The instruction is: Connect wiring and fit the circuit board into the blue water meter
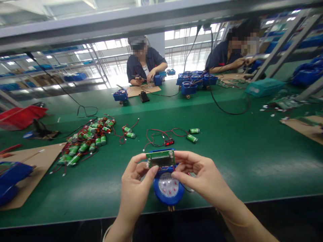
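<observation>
Evidently left hand (136, 179) and right hand (200, 173) each pinch one end of the circuit board (160, 158) over the blue meter (166, 193); likely light, stiff, fragile, best held edgewise.

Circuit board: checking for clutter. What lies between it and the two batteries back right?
Head view: between circuit board and batteries lie a small red-digit display and looped red wires on the green mat.

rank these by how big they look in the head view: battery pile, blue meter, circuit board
1. battery pile, though farthest away
2. blue meter, partly covered
3. circuit board, nearest the camera
</observation>
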The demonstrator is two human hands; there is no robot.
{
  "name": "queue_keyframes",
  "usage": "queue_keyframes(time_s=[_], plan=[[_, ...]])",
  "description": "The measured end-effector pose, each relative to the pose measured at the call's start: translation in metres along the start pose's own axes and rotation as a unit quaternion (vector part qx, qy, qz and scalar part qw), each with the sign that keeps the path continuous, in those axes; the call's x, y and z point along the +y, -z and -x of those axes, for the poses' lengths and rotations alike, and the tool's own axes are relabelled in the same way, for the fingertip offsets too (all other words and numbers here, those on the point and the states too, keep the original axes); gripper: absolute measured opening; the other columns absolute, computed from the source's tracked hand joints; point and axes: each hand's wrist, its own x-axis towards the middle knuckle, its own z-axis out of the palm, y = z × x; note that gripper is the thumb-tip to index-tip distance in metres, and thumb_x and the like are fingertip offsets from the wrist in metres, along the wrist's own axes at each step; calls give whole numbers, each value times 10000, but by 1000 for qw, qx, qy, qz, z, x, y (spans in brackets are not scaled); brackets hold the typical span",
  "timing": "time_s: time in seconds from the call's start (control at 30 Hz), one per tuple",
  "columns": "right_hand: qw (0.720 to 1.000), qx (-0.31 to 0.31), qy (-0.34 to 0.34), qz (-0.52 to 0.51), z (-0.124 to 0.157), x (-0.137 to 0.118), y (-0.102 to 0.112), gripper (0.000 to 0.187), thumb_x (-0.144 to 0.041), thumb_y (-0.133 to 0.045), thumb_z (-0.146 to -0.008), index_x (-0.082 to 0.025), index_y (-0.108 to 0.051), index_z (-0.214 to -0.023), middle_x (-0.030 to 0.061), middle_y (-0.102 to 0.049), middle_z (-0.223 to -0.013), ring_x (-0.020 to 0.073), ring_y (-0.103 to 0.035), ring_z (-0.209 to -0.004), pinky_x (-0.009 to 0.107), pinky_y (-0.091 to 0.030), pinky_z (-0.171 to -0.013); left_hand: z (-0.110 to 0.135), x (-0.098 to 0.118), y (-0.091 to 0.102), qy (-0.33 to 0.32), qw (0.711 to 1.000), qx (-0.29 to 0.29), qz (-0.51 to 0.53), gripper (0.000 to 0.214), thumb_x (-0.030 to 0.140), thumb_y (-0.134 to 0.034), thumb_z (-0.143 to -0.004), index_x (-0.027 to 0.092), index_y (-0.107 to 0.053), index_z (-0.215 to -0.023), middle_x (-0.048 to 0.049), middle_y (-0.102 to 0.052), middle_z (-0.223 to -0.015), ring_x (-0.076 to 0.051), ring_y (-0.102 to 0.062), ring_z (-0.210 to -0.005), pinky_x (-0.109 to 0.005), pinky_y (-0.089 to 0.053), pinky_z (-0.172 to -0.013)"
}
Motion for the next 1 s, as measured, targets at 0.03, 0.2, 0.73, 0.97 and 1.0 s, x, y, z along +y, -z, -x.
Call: queue_keyframes(time_s=[0.03,0.2,0.73,0.97,1.0], plan=[[999,11,17,27,1,-1,0,341,-145,-763,-731,-215,-720,-1061,10,-729,-845,108,-650,-652,190,-549,-627,1,-1,1,-22,1000,-5,-11,266,211,-765,-775,245,-626,-1000,70,-738,-775,-73,-706,-719,-106,-536,-672],[981,33,158,109,4,4,4,163,-93,-676,-810,-236,-751,-829,3,-750,-898,141,-698,-831,215,-548,-782,3,-8,7,-148,986,-69,-31,181,99,-694,-822,260,-653,-893,52,-760,-996,-149,-687,-1032,-322,-475,-1047],[973,29,199,116,11,20,10,212,-46,-660,-831,-247,-726,-824,-5,-729,-984,126,-694,-883,183,-541,-792,1,-16,13,-284,949,-121,-64,243,-4,-675,-796,226,-641,-868,16,-750,-1043,-195,-678,-1063,-501,-407,-1109],[962,26,240,129,14,27,11,194,-44,-692,-828,-227,-729,-774,19,-708,-1012,141,-690,-865,203,-556,-783,3,-18,15,-355,921,-111,-117,225,-28,-696,-762,185,-648,-811,-23,-710,-1129,-211,-664,-1075,-504,-436,-1085],[960,27,246,130,14,28,11,188,-51,-695,-831,-226,-728,-775,19,-706,-1013,140,-689,-863,204,-557,-782,3,-18,15,-357,920,-109,-118,211,-20,-694,-768,183,-649,-806,-25,-711,-1124,-212,-665,-1072,-504,-440,-1081]])
